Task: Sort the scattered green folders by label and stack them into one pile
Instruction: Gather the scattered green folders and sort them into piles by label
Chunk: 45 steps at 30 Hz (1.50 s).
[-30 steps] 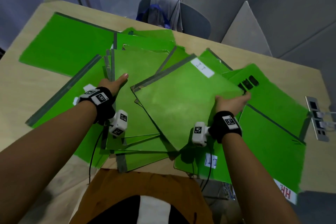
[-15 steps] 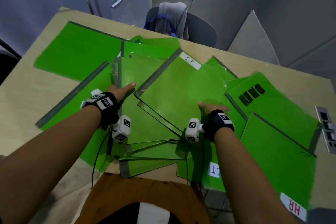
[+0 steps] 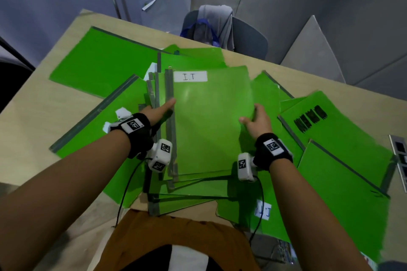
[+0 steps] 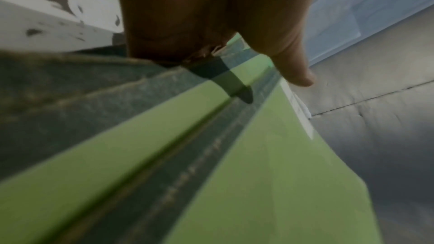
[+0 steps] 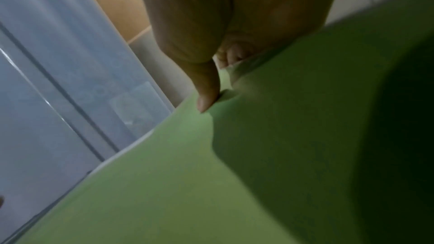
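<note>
A green folder point(image 3: 209, 127) with a white "I.T" label point(image 3: 190, 76) lies square on top of a pile of green folders in the middle of the table. My right hand point(image 3: 256, 120) pinches its right edge, thumb on top and fingers beneath; the right wrist view shows the thumb point(image 5: 206, 90) pressing the green cover point(image 5: 234, 173). My left hand point(image 3: 157, 110) rests against the grey spines at the pile's left side, thumb stretched toward the top folder's spine. In the left wrist view the thumb point(image 4: 293, 66) points along the spine strips point(image 4: 199, 164).
More green folders lie scattered: a big one at the back left point(image 3: 105, 66), one with black scribbles point(image 3: 330, 130) on the right, another point(image 3: 343, 193) nearer me. A chair with a grey cloth point(image 3: 220, 24) stands behind the table point(image 3: 33, 112). A socket strip point(image 3: 399, 156) sits at the right edge.
My right hand has swung the "I.T" folder from a tilted lie at the right to a straight one on the central pile. My left hand has shifted up to its spine.
</note>
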Tool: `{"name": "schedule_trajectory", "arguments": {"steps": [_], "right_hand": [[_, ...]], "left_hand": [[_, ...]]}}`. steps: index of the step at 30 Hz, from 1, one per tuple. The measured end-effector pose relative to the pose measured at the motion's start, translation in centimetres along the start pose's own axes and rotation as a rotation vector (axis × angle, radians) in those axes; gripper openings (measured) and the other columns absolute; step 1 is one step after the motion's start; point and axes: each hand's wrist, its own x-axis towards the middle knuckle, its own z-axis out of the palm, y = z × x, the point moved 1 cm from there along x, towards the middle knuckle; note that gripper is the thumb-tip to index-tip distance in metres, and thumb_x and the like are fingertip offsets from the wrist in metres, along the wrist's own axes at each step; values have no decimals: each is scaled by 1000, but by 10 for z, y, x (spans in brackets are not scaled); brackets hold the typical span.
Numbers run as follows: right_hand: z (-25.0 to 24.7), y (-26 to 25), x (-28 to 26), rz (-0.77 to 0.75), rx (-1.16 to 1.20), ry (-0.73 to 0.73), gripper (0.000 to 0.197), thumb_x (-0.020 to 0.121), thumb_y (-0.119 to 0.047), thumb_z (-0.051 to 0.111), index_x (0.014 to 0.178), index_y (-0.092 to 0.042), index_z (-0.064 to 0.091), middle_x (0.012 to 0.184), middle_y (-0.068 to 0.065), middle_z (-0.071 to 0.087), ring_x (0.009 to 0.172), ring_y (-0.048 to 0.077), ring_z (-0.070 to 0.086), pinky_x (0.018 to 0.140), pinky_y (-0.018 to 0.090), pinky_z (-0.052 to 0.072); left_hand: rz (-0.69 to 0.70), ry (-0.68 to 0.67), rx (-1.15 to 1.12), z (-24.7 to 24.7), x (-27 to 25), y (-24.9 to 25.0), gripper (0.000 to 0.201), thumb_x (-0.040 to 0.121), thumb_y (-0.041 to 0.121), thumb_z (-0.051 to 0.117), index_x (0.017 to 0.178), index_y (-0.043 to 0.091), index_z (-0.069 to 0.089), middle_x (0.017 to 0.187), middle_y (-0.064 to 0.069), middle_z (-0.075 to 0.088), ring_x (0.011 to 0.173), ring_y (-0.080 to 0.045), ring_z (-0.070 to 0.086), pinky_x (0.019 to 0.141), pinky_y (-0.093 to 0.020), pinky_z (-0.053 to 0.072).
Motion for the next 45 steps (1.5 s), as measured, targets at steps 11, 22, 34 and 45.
{"name": "schedule_trajectory", "arguments": {"steps": [11, 22, 34, 45], "right_hand": [[14, 17, 0, 327, 291, -63, 103, 75, -47, 74, 151, -10, 16, 155, 14, 26, 140, 34, 30, 111, 53, 27], [-7, 37, -25, 447, 435, 54, 118, 57, -64, 76, 149, -10, 24, 154, 20, 26, 139, 42, 28, 108, 60, 30], [-29, 44, -26, 451, 524, 225, 96, 67, -53, 78, 137, -2, 37, 148, 20, 36, 135, 39, 36, 111, 54, 31], [-20, 44, -38, 500, 487, 209, 85, 55, -59, 80, 114, -6, 50, 145, 20, 41, 131, 40, 40, 108, 53, 34]], "left_hand": [[72, 144, -134, 25, -8, -1, 113, 68, 62, 73, 150, 4, 20, 153, -19, 30, 135, -41, 36, 105, -56, 37], [218, -243, -147, 50, -31, 22, 119, 62, 85, 53, 149, 9, 27, 151, -11, 37, 135, -30, 39, 109, -43, 31], [-159, 260, 248, -8, 17, -42, 106, 69, 52, 75, 145, -4, 26, 127, -16, 57, 107, -35, 61, 83, -42, 55], [98, 48, 207, -5, 6, -25, 47, 92, 19, 62, 131, -2, 47, 122, -23, 58, 108, -38, 58, 93, -47, 50]]}}
